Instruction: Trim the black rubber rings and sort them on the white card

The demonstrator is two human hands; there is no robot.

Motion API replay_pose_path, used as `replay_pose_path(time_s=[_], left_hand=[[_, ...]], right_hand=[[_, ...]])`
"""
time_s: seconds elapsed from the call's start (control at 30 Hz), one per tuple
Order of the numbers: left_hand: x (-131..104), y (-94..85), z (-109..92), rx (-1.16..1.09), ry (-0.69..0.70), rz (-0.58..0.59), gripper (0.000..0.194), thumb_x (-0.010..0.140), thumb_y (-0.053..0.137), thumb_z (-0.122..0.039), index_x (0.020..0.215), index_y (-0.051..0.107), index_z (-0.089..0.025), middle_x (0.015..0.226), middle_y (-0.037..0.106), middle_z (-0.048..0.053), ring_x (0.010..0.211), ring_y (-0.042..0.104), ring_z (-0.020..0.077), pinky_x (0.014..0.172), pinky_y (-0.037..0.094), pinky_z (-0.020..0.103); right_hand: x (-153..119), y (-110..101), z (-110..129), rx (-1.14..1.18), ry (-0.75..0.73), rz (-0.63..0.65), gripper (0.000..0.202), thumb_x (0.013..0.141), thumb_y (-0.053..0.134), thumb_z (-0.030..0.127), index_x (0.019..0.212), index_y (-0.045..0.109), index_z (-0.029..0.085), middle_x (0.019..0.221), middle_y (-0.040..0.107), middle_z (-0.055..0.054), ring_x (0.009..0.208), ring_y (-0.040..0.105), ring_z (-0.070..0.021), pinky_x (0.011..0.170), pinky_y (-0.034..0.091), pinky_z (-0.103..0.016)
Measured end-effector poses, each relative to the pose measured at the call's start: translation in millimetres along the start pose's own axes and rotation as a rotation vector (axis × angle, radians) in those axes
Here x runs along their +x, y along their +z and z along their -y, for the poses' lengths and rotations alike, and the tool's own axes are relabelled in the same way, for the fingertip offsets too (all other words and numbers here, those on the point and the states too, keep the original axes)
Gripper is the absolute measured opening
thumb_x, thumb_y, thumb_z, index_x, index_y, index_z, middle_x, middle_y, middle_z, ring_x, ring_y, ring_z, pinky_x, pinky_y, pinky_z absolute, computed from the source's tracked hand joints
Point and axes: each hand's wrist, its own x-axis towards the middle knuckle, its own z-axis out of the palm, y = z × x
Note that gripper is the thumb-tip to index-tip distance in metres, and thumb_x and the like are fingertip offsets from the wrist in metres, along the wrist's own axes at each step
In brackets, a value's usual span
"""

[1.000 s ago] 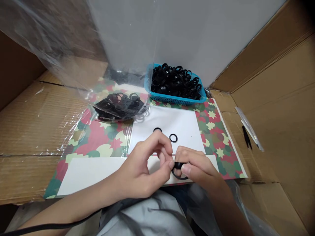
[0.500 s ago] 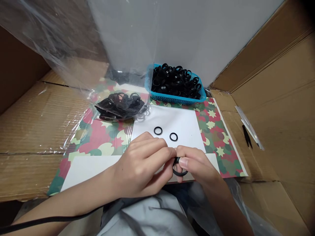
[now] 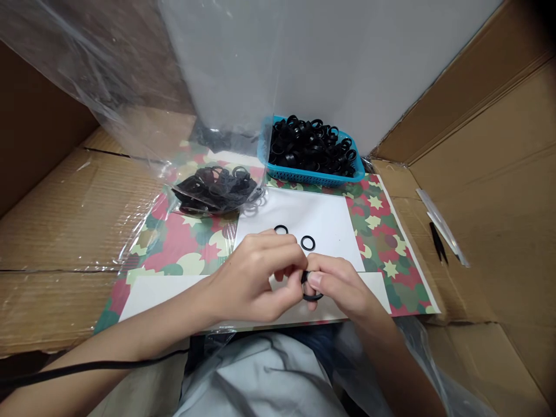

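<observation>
A black rubber ring [image 3: 313,297] is pinched between the thumb and fingers of my right hand [image 3: 339,284], just over the near edge of the table. My left hand [image 3: 264,277] meets it from the left, its thumb and fingertips closed at the ring's left side. Part of the ring is covered by the fingers. Beyond my hands, two thin black rings lie on a white sheet [image 3: 321,214]: one ring [image 3: 308,236] is in full view, and the other ring [image 3: 281,226] is partly hidden behind my left knuckles.
A blue basket [image 3: 313,175] heaped with black rings stands at the back. Left of it, a clear plastic bag [image 3: 217,188] holds more rings and rises toward the upper left. Black tweezers [image 3: 438,242] lie at the right near a cardboard wall [image 3: 486,174].
Both hands have shifted slightly up and left with the held ring. My left thumb has moved up to the ring's side, and my left hand now hides part of the farther loose ring.
</observation>
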Motion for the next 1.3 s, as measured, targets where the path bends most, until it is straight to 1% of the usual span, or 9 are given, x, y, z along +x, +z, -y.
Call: replay_pose_path(time_s=[0.13, 0.27, 0.33, 0.5, 0.73, 0.9, 1.13, 1.23, 1.3], left_hand=[[0.8, 4.4, 6.8, -0.346, -0.220, 0.004, 0.011, 0.069, 0.048, -0.008, 0.062, 0.054, -0.014, 0.054, 0.050, -0.003, 0.050, 0.044, 0.0064, 0.048, 0.035, 0.018], [-0.1, 5.1, 11.9, -0.587, -0.415, 0.029, 0.008, 0.068, 0.051, -0.015, 0.062, 0.055, -0.013, 0.054, 0.048, -0.003, 0.049, 0.041, 0.0060, 0.047, 0.033, 0.018], [-0.9, 4.8, 13.9, -0.684, -0.482, 0.035, 0.008, 0.067, 0.052, -0.017, 0.062, 0.055, -0.013, 0.053, 0.047, -0.003, 0.050, 0.040, 0.0060, 0.046, 0.032, 0.018], [-5.8, 3.2, 19.9, -0.855, -0.574, 0.004, 0.009, 0.066, 0.052, -0.018, 0.060, 0.056, -0.013, 0.053, 0.047, -0.003, 0.049, 0.039, 0.0064, 0.046, 0.029, 0.019], [-11.9, -1.9, 20.5, -0.966, -0.589, -0.022, 0.014, 0.063, 0.050, -0.020, 0.059, 0.061, -0.013, 0.054, 0.051, 0.000, 0.051, 0.043, 0.0096, 0.047, 0.029, 0.022], [-17.1, -4.9, 20.1, -1.008, -0.588, -0.064, 0.014, 0.063, 0.051, -0.017, 0.060, 0.064, -0.013, 0.055, 0.054, 0.001, 0.051, 0.044, 0.0091, 0.048, 0.030, 0.022], [-27.5, -9.4, 18.2, -1.012, -0.669, -0.133, 0.012, 0.064, 0.055, -0.020, 0.056, 0.060, -0.012, 0.053, 0.052, 0.000, 0.049, 0.043, 0.0082, 0.045, 0.026, 0.021], [-30.7, -10.5, 18.5, -0.998, -0.651, -0.159, 0.014, 0.066, 0.059, -0.023, 0.057, 0.060, -0.012, 0.054, 0.052, 0.000, 0.050, 0.043, 0.0079, 0.046, 0.028, 0.021], [-36.2, -14.6, 20.0, -0.938, -0.616, -0.173, 0.017, 0.069, 0.061, -0.027, 0.059, 0.059, -0.013, 0.055, 0.052, 0.000, 0.051, 0.042, 0.0080, 0.048, 0.030, 0.021]], right_hand=[[2.0, -0.3, -7.3, 0.062, -0.034, 0.006, 0.017, 0.079, 0.051, 0.028, 0.066, 0.052, 0.017, 0.064, 0.052, 0.000, 0.058, 0.052, -0.0107, 0.052, 0.046, -0.023], [1.9, 0.1, -11.1, 0.037, -0.035, -0.006, 0.019, 0.080, 0.051, 0.029, 0.066, 0.051, 0.018, 0.063, 0.052, 0.000, 0.057, 0.052, -0.0108, 0.053, 0.045, -0.024], [1.4, 0.9, -10.7, 0.047, -0.031, -0.018, 0.020, 0.080, 0.051, 0.031, 0.065, 0.050, 0.018, 0.061, 0.052, 0.000, 0.055, 0.050, -0.0105, 0.053, 0.045, -0.024], [-0.7, -0.1, -8.8, 0.025, -0.030, -0.058, 0.022, 0.079, 0.051, 0.032, 0.062, 0.048, 0.018, 0.059, 0.050, 0.000, 0.052, 0.047, -0.0101, 0.052, 0.045, -0.025], [1.3, -13.7, -12.7, -0.063, -0.068, -0.035, 0.024, 0.081, 0.049, 0.032, 0.062, 0.048, 0.019, 0.059, 0.049, 0.000, 0.053, 0.048, -0.0109, 0.051, 0.043, -0.025], [7.6, -21.8, -10.9, -0.178, -0.071, -0.050, 0.023, 0.082, 0.047, 0.030, 0.062, 0.048, 0.018, 0.061, 0.051, 0.001, 0.055, 0.050, -0.0109, 0.055, 0.042, -0.024], [22.3, -25.1, -11.4, -0.304, -0.040, -0.073, 0.023, 0.080, 0.045, 0.031, 0.061, 0.045, 0.019, 0.058, 0.050, 0.002, 0.055, 0.050, -0.0117, 0.056, 0.038, -0.024], [26.6, -25.5, -14.7, -0.329, -0.029, -0.087, 0.023, 0.081, 0.045, 0.031, 0.061, 0.044, 0.019, 0.059, 0.050, 0.002, 0.057, 0.051, -0.0117, 0.060, 0.039, -0.025], [30.3, -28.8, -17.2, -0.369, -0.020, -0.116, 0.023, 0.082, 0.045, 0.032, 0.062, 0.045, 0.019, 0.061, 0.051, 0.002, 0.060, 0.053, -0.0120, 0.062, 0.039, -0.025]])
